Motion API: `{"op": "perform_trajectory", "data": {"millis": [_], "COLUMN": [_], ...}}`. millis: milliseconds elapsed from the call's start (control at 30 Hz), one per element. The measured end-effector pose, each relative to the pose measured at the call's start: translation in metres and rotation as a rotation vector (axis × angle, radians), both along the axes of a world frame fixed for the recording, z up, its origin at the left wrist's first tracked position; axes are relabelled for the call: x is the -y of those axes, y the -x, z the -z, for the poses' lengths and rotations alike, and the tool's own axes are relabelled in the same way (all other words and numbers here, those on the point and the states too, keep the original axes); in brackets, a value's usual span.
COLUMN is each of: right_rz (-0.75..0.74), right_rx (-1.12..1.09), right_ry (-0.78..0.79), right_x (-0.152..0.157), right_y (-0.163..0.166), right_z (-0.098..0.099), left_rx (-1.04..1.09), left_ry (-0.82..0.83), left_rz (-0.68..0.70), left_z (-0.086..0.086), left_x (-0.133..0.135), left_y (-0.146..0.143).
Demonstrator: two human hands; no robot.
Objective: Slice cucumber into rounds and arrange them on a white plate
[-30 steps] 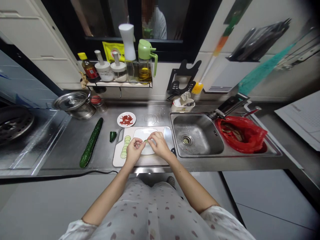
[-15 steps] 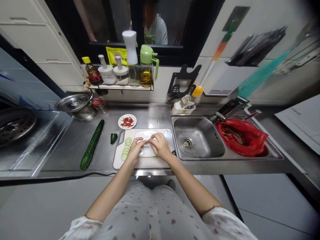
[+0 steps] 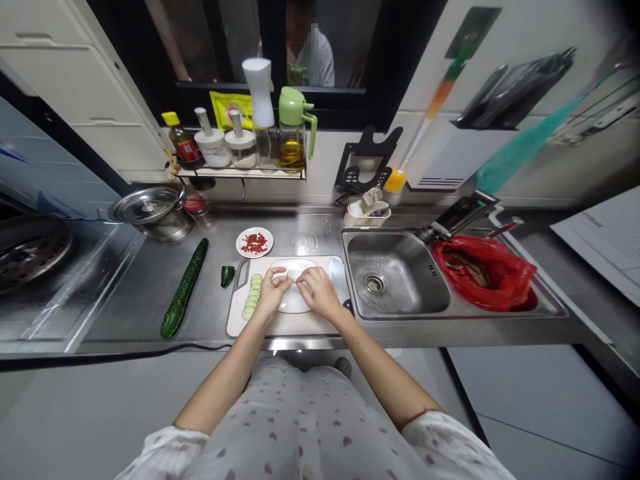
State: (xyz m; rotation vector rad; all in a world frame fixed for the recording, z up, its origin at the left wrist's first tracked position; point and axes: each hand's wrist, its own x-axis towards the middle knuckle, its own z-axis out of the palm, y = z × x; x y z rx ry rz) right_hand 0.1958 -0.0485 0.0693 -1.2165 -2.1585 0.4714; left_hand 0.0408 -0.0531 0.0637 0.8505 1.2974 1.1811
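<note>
Over a white plate (image 3: 289,305) on the cutting board (image 3: 260,325), my left hand (image 3: 273,291) and my right hand (image 3: 317,291) are close together with fingers pinched. Between the fingertips shows a small pale green cucumber slice (image 3: 291,274), partly hidden by the fingers. Left of my left hand, a row of overlapping cucumber slices (image 3: 253,297) lies on the board. A cucumber end (image 3: 227,275) sits just off the board's left side, and a long dark green cucumber (image 3: 185,288) lies farther left. Behind the board is a small white dish (image 3: 242,243) of chopped red pieces.
To the right is a steel sink (image 3: 400,308) with a red plastic bag (image 3: 510,273) beside it. A lidded pot (image 3: 170,223) and a red-lidded jar (image 3: 199,212) stand at the back left. Above them, a shelf (image 3: 240,175) holds bottles and seasoning jars.
The fingertips have parted a little and the left hand has tilted, so the pale green slice now shows between the hands. The other things stay where they were.
</note>
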Motion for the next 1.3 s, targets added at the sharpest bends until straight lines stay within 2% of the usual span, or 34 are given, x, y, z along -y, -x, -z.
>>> {"op": "perform_trajectory", "data": {"millis": [300, 567, 800, 967, 1200, 1300], "right_rz": [0.079, 0.114, 0.152, 0.145, 0.146, 0.158], "right_rx": [0.002, 0.043, 0.154, 0.272, 0.413, 0.437], "right_ry": [0.163, 0.342, 0.433, 0.445, 0.337, 0.308], "right_x": [-0.008, -0.019, -0.032, -0.036, -0.034, -0.031], "right_y": [0.004, 0.006, 0.011, 0.014, 0.02, 0.02], "right_z": [0.017, 0.038, 0.052, 0.058, 0.07, 0.074], "left_rx": [-0.002, -0.041, -0.265, -0.567, -0.829, -0.981], "left_ry": [-0.036, 0.0, 0.038, 0.02, -0.075, -0.067], "left_rz": [0.007, 0.033, 0.062, 0.096, 0.161, 0.229], "left_z": [0.022, 0.056, 0.083, 0.087, 0.08, 0.076], "left_x": [-0.011, -0.026, -0.043, -0.045, -0.041, -0.039], "left_y": [0.003, 0.008, 0.009, 0.007, 0.004, 0.002]}}
